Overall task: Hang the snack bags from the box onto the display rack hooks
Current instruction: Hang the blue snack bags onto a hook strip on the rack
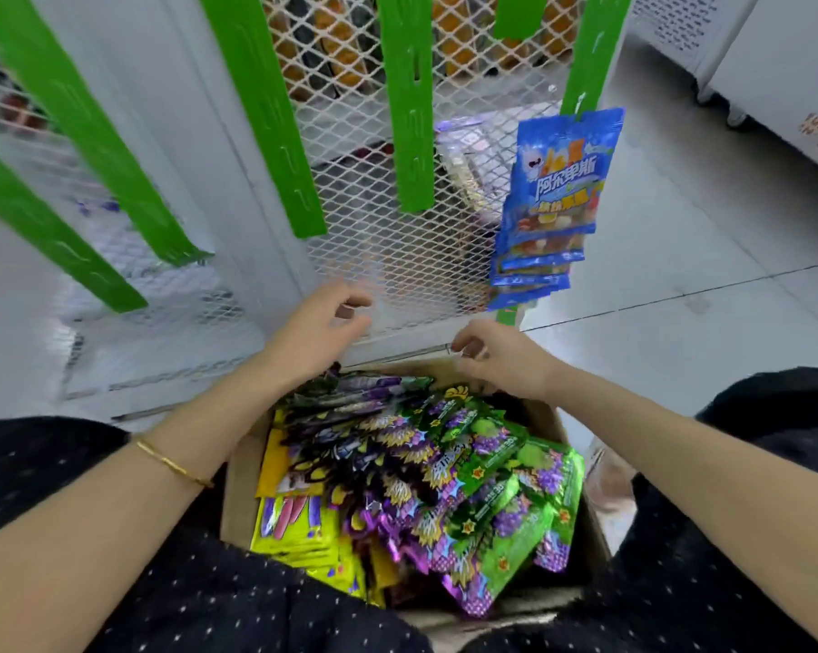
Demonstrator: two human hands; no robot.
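Note:
A cardboard box (237,516) sits between my knees, full of snack bags: green and purple grape bags (487,492), dark purple bags (350,398) and yellow bags (293,525). Above it stands the white mesh display rack (359,238) with green hook strips (409,101). Several blue snack bags (557,181) hang from the rightmost strip (586,54). My left hand (322,322) hovers over the box's far edge against the mesh, fingers loosely curled and apart, holding nothing. My right hand (496,360) is level with it to the right, fingers loosely curled, with no bag in it.
More green strips (91,134) lean on the mesh panel to the left. A thin metal bar (416,353) runs along the rack's base just beyond my hands. Grey tiled floor (680,238) spreads to the right, with a white cabinet (774,77) at the far right.

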